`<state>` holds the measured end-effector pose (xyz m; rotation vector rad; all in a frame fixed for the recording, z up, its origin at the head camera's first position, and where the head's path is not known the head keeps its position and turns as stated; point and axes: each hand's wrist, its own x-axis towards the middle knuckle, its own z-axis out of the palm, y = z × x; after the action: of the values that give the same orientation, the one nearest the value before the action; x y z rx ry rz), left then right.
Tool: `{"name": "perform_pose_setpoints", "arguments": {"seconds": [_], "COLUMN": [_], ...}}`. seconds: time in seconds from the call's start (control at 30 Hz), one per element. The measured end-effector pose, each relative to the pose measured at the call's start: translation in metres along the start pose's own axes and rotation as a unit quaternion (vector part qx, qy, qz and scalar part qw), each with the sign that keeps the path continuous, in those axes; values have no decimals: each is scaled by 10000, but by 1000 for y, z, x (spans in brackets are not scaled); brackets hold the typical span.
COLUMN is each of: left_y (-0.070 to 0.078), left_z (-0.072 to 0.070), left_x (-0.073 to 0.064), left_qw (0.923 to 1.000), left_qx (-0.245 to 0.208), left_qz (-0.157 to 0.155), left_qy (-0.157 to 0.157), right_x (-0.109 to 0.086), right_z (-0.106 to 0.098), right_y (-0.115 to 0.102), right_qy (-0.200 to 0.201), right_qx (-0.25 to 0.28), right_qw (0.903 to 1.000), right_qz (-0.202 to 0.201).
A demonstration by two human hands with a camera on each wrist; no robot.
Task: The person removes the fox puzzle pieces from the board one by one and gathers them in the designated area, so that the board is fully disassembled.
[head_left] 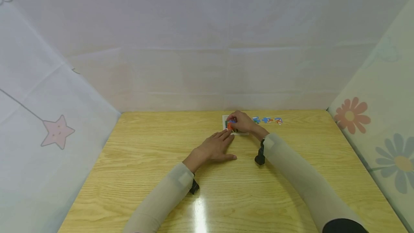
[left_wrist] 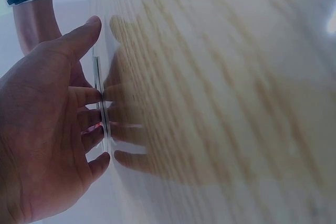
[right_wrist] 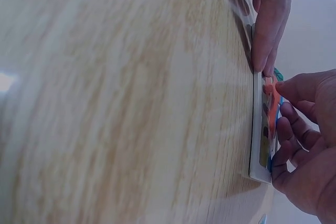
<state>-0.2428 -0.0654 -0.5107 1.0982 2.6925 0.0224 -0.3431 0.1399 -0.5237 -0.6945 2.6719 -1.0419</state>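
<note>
A small puzzle board (head_left: 242, 133) with a white border lies flat near the back of the table. My left hand (head_left: 216, 147) is spread, its straight fingertips resting at the board's near edge. In the left wrist view the thumb (left_wrist: 86, 35) of this hand stands apart from the fingers. Over the board, my right hand (head_left: 243, 122) pinches an orange and blue puzzle piece (right_wrist: 272, 109) between thumb and fingers. That piece lies close on the board's face, right by the left fingertips. The right hand covers much of the board's picture in the head view.
To the right of the board lie a blue-green puzzle piece (head_left: 256, 120), a blue and orange one (head_left: 267, 120) and a red, white and blue one (head_left: 278, 120) in a row. A pale cloth wall (head_left: 181, 78) rises behind the wooden table (head_left: 145, 154).
</note>
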Motion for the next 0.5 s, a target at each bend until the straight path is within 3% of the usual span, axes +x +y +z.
{"name": "perform_pose_setpoints", "arguments": {"seconds": [0.5], "left_y": [0], "left_z": [0], "left_x": [1], "left_qw": [10000], "left_qx": [71], "left_qz": [11], "left_qy": [-49], "right_x": [-1], "right_z": [0], "right_y": [0], "right_qy": [95], "right_qx": [-17], "right_qw": [9999], "right_qz": [116]}}
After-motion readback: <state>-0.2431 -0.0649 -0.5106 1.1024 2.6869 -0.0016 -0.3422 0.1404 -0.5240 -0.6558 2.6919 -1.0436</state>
